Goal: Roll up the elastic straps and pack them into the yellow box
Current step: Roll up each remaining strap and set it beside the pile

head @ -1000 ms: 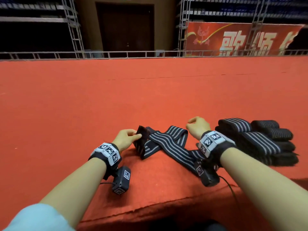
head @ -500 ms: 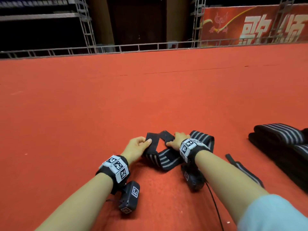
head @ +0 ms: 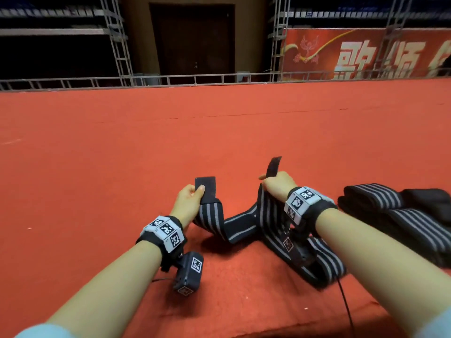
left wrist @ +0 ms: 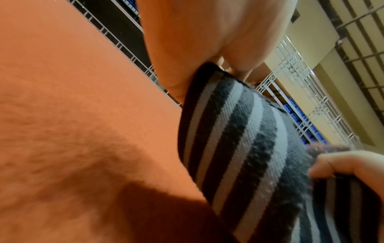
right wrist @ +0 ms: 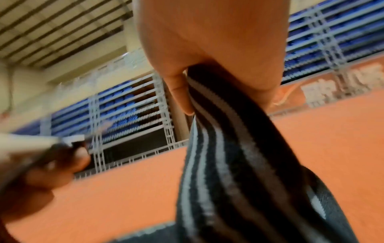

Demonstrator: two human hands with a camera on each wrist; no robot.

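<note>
A black elastic strap with grey stripes (head: 240,224) lies loosely looped on the red carpet between my hands. My left hand (head: 189,200) pinches one end of it, a plain black tab standing upright above the thumb. My right hand (head: 277,185) grips the strap further along, with a second black tab sticking up out of the fist. The strap (left wrist: 239,148) runs out of the left palm in the left wrist view, and the strap (right wrist: 224,148) hangs down from the right hand's fingers in the right wrist view. The yellow box is not in any view.
A pile of more striped straps (head: 400,213) lies on the carpet to the right of my right arm. The carpeted platform's front edge (head: 244,334) runs just below my forearms. A metal railing (head: 219,79) bounds the far side.
My hands have moved apart and lifted both black ends of the strap off the carpet. The head view has swung right, so the strap pile shows more fully.
</note>
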